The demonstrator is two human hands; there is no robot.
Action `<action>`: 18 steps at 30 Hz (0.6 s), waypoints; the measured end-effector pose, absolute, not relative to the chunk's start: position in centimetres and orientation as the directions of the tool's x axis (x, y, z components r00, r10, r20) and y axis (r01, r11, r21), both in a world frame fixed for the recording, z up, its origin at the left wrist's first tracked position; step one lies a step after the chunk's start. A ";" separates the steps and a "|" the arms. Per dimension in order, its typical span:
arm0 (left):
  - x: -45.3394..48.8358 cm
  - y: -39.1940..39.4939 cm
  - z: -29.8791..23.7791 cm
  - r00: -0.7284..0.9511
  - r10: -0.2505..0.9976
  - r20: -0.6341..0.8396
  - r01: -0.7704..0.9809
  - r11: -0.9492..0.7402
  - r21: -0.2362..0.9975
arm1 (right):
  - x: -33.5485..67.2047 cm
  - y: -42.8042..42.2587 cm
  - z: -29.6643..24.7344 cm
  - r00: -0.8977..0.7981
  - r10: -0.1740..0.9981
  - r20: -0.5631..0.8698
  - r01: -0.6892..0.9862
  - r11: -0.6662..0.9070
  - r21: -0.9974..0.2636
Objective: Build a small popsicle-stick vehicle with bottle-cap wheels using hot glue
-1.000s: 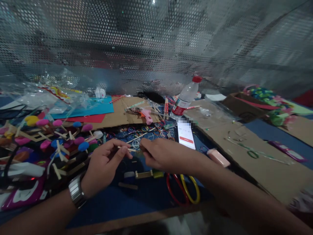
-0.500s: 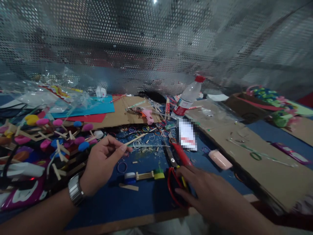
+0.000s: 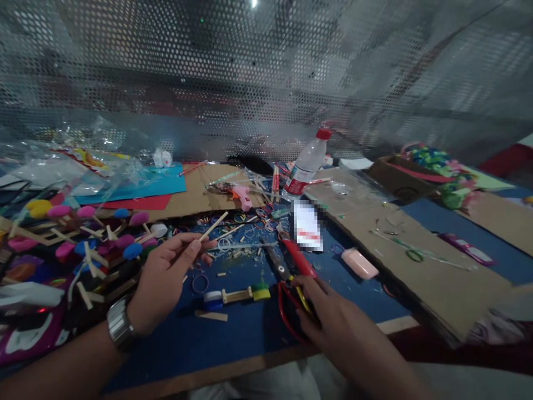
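My left hand (image 3: 166, 278), a metal watch on its wrist, pinches a thin wooden stick (image 3: 214, 226) between thumb and fingers. The stick points up and away over the littered middle of the table. My right hand (image 3: 327, 314) is closed around the red and yellow handles of a pair of scissors (image 3: 273, 258), which lie low over the blue table with their blades pointing away. A long red object (image 3: 298, 256) lies right beside the blades. Between my hands sits a small piece of bound sticks (image 3: 237, 295) with blue-white and yellow-green ends.
Coloured pompom-like pieces on wooden sticks (image 3: 132, 251) crowd the left. A pink glue gun (image 3: 242, 196), a plastic bottle (image 3: 306, 164) and a blurred white item (image 3: 307, 226) stand or lie farther back. A pink case (image 3: 360, 263) and cardboard (image 3: 416, 278) are on the right.
The stick in my left hand has swung to a steeper angle. My right fingers have closed farther around the scissors' handles. The whole view has shifted slightly.
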State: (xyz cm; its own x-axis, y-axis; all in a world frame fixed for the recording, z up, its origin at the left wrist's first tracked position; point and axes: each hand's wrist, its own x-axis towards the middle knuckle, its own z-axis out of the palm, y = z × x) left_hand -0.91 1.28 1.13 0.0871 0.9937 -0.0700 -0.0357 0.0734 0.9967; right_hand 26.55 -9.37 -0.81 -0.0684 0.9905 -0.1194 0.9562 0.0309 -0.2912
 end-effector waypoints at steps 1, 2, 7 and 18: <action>-0.9 1.2 1.2 0.087 0.994 -0.069 -0.044 0.073 0.996 | 26.6 -9.5 -1.0 -0.075 0.992 -0.104 0.955 0.041 -0.294; -0.9 1.2 1.2 0.087 0.994 -0.066 -0.048 0.070 0.996 | 26.7 -9.6 -1.3 -0.081 0.993 -0.083 0.951 0.052 -0.305; -0.8 1.3 1.6 0.079 0.996 -0.048 -0.063 0.053 0.997 | 27.6 -10.1 -1.5 -0.044 0.998 -0.036 0.873 0.021 -0.487; -0.9 1.2 1.2 0.114 0.992 -0.050 -0.140 0.066 0.988 | 30.3 -10.1 1.4 0.017 0.962 -0.273 0.365 -0.260 -0.894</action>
State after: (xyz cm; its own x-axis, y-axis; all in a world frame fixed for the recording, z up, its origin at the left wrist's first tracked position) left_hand -0.92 1.24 1.22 0.1138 0.9922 -0.0500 -0.1399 0.0658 0.9880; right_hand 30.26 -10.13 1.36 0.0174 0.9618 -0.2731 0.3646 -0.2604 -0.8940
